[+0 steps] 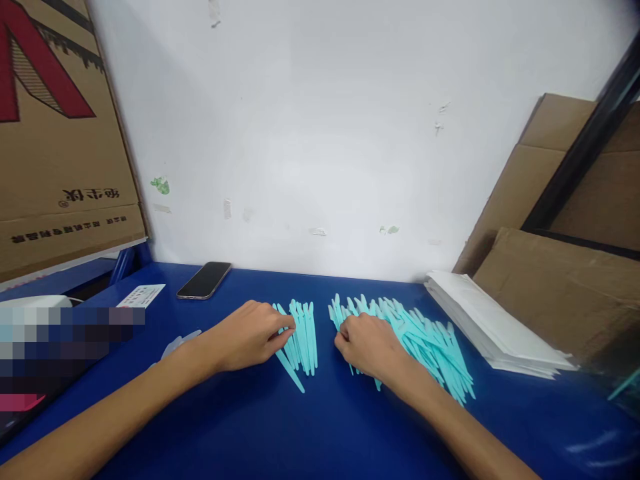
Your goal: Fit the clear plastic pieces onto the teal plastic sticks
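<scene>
Slim turquoise plastic sticks with paler, shaped upper ends lie in two groups on the blue table. At the smaller group of sticks, placed roughly side by side, my left hand is closed in a pinch at the left edge. One slanted stick sticks out below that hand. My right hand is closed over the left end of the larger, overlapping pile of sticks. Its fingertips point toward the gap between the groups. Whether either hand grips a stick is hidden by the fingers.
A phone and a printed card lie at the back left. Clear plastic pieces sit behind my left forearm. White paper sheets or bags are stacked at right, beside cardboard. A large carton stands left; a white wall closes the back.
</scene>
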Action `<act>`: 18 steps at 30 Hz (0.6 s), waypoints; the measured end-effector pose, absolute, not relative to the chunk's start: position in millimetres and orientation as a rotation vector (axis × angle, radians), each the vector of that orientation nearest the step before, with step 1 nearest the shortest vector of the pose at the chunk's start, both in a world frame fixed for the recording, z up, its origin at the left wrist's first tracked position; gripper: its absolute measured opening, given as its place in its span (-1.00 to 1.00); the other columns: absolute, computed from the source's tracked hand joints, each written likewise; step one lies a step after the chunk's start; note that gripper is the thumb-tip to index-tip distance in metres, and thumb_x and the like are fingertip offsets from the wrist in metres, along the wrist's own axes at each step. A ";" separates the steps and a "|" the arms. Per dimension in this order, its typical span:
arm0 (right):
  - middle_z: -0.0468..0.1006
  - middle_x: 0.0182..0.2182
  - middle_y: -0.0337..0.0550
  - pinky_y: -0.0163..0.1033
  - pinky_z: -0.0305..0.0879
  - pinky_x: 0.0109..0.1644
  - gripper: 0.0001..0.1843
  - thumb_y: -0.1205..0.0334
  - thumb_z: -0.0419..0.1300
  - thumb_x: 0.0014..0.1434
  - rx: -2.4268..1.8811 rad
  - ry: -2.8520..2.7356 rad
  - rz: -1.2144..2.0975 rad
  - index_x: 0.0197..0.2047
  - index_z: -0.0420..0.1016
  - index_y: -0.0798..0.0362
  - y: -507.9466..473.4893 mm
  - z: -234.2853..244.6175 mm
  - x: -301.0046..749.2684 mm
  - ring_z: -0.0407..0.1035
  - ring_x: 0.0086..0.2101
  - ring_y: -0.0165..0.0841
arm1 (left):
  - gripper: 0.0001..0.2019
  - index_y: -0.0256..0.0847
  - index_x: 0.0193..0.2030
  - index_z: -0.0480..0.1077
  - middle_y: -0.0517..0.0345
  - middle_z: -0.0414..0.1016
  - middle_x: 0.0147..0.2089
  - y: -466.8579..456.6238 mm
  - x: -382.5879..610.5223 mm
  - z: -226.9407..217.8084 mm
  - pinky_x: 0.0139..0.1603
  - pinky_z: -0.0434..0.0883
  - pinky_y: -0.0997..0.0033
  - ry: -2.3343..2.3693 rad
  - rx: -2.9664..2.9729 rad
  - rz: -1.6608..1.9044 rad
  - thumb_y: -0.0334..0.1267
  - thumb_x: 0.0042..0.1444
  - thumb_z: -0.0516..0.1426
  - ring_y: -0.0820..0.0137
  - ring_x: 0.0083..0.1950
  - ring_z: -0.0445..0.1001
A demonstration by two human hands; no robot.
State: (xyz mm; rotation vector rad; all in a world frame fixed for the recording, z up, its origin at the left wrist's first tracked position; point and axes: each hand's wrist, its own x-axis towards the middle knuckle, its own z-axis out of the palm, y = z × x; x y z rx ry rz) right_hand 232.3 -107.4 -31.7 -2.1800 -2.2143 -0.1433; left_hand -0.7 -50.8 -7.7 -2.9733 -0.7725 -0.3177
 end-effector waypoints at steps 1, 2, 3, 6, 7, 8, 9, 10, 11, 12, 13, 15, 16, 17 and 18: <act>0.48 -0.59 -0.08 -0.28 -0.03 -0.50 -0.68 0.27 0.04 0.23 -2.196 -2.208 -0.161 -0.49 0.51 0.08 -106.8 -31.7 233.9 0.42 -0.52 -0.27 | -0.73 -0.15 -0.29 0.47 0.16 0.49 -0.50 -50.7 -0.7 -7.6 -0.46 0.11 0.42 -0.776 -2.969 -0.312 -0.26 0.34 -0.02 0.37 -0.48 0.43; 0.50 -0.57 -0.06 -0.28 -0.01 -0.48 -0.68 0.27 0.04 0.24 -2.212 -2.200 -0.180 -0.47 0.52 0.09 -106.4 -31.7 235.5 0.43 -0.50 -0.25 | -0.73 -0.15 -0.29 0.47 0.16 0.49 -0.50 -50.7 -0.6 -7.5 -0.46 0.11 0.41 -0.778 -2.964 -0.306 -0.26 0.34 -0.02 0.37 -0.48 0.43; 0.52 -0.54 -0.04 -0.28 0.01 -0.47 -0.68 0.27 0.04 0.24 -2.224 -2.194 -0.200 -0.45 0.54 0.09 -106.3 -31.5 237.0 0.45 -0.48 -0.24 | -0.74 -0.15 -0.29 0.47 0.16 0.49 -0.50 -50.7 -0.6 -7.3 -0.47 0.10 0.41 -0.780 -2.960 -0.301 -0.27 0.34 -0.02 0.37 -0.48 0.42; 0.56 -0.49 0.01 -0.27 0.06 -0.44 -0.67 0.27 0.03 0.26 -2.239 -2.194 -0.247 -0.42 0.55 0.11 -106.9 -30.9 240.3 0.47 -0.44 -0.22 | -0.73 -0.15 -0.30 0.46 0.18 0.47 -0.51 -50.9 -0.4 -7.1 -0.47 0.08 0.41 -0.768 -2.953 -0.280 -0.28 0.33 -0.03 0.37 -0.48 0.42; 0.56 -0.49 0.01 -0.27 0.07 -0.44 -0.66 0.25 0.02 0.28 -2.238 -2.200 -0.256 -0.42 0.56 0.11 -107.4 -30.8 240.8 0.47 -0.44 -0.22 | -0.73 -0.15 -0.29 0.46 0.18 0.47 -0.51 -51.0 -0.5 -7.2 -0.47 0.08 0.40 -0.763 -2.954 -0.272 -0.29 0.33 -0.03 0.37 -0.48 0.42; 0.56 -0.49 0.01 -0.27 0.07 -0.44 -0.65 0.23 0.02 0.29 -2.237 -2.205 -0.264 -0.42 0.55 0.11 -107.9 -30.7 241.0 0.47 -0.45 -0.22 | -0.73 -0.15 -0.29 0.46 0.17 0.48 -0.51 -51.0 -0.6 -7.4 -0.47 0.07 0.40 -0.760 -2.956 -0.265 -0.29 0.34 -0.03 0.37 -0.48 0.43; 0.56 -0.49 0.00 -0.27 0.08 -0.44 -0.63 0.20 0.02 0.31 -2.236 -2.209 -0.269 -0.42 0.55 0.11 -108.5 -30.4 240.8 0.47 -0.46 -0.22 | -0.73 -0.15 -0.27 0.47 0.17 0.48 -0.50 -51.0 -0.8 -7.7 -0.47 0.07 0.40 -0.760 -2.959 -0.258 -0.29 0.34 -0.04 0.37 -0.47 0.44; 0.56 -0.50 0.00 -0.26 0.08 -0.45 -0.60 0.15 0.01 0.33 -2.235 -2.211 -0.273 -0.42 0.55 0.11 -109.1 -29.8 240.3 0.47 -0.46 -0.21 | -0.74 -0.14 -0.24 0.48 0.16 0.50 -0.49 -50.9 -0.9 -8.0 -0.47 0.07 0.40 -0.763 -2.963 -0.254 -0.29 0.34 -0.04 0.36 -0.46 0.45; 0.55 -0.50 0.00 -0.26 0.08 -0.45 -0.57 0.11 0.00 0.34 -2.232 -2.208 -0.280 -0.41 0.55 0.11 -109.6 -28.6 239.7 0.47 -0.47 -0.21 | -0.74 -0.14 -0.21 0.48 0.16 0.51 -0.48 -50.8 -1.1 -8.3 -0.47 0.07 0.40 -0.767 -2.966 -0.249 -0.29 0.34 -0.04 0.36 -0.45 0.45; 0.55 -0.51 0.00 -0.25 0.08 -0.46 -0.53 0.06 -0.03 0.36 -2.226 -2.199 -0.290 -0.41 0.55 0.11 -110.1 -26.6 239.3 0.47 -0.47 -0.20 | -0.74 -0.13 -0.20 0.48 0.16 0.51 -0.47 -50.7 -1.2 -8.5 -0.46 0.07 0.40 -0.771 -2.966 -0.245 -0.28 0.34 -0.04 0.36 -0.45 0.46; 0.54 -0.52 0.00 -0.25 0.08 -0.46 -0.49 0.02 -0.05 0.37 -2.220 -2.184 -0.298 -0.42 0.55 0.11 -110.5 -23.7 239.5 0.46 -0.47 -0.20 | -0.74 -0.13 -0.20 0.48 0.16 0.51 -0.47 -50.6 -1.2 -8.7 -0.46 0.07 0.40 -0.771 -2.965 -0.240 -0.28 0.34 -0.04 0.35 -0.45 0.46; 0.54 -0.53 0.01 -0.24 0.08 -0.47 -0.42 -0.04 -0.10 0.39 -2.211 -2.128 -0.307 -0.44 0.54 0.10 -111.1 -15.1 243.3 0.45 -0.49 -0.21 | -0.74 -0.13 -0.22 0.47 0.16 0.51 -0.47 -50.5 -0.9 -8.7 -0.46 0.07 0.40 -0.769 -2.964 -0.233 -0.28 0.34 -0.05 0.35 -0.45 0.45; 0.54 -0.53 0.01 -0.24 0.08 -0.48 -0.40 -0.05 -0.12 0.39 -2.216 -2.085 -0.304 -0.44 0.54 0.10 -111.2 -9.9 247.8 0.45 -0.49 -0.21 | -0.74 -0.13 -0.24 0.46 0.16 0.51 -0.47 -50.5 -0.8 -8.7 -0.46 0.07 0.40 -0.765 -2.963 -0.231 -0.29 0.34 -0.05 0.35 -0.45 0.45; 0.55 -0.51 0.00 -0.24 0.09 -0.48 -0.41 -0.05 -0.12 0.40 -2.227 -2.028 -0.304 -0.43 0.55 0.08 -111.1 -4.5 254.3 0.45 -0.49 -0.22 | -0.74 -0.13 -0.25 0.46 0.17 0.51 -0.47 -50.6 -0.6 -8.6 -0.46 0.07 0.40 -0.761 -2.964 -0.230 -0.29 0.34 -0.05 0.35 -0.46 0.45; 0.56 -0.50 -0.02 -0.24 0.10 -0.47 -0.45 -0.04 -0.10 0.39 -2.255 -1.959 -0.301 -0.40 0.56 0.06 -111.0 0.6 262.6 0.45 -0.48 -0.21 | -0.74 -0.13 -0.25 0.46 0.17 0.51 -0.47 -50.6 -0.5 -8.6 -0.46 0.07 0.40 -0.757 -2.964 -0.230 -0.29 0.34 -0.05 0.36 -0.46 0.44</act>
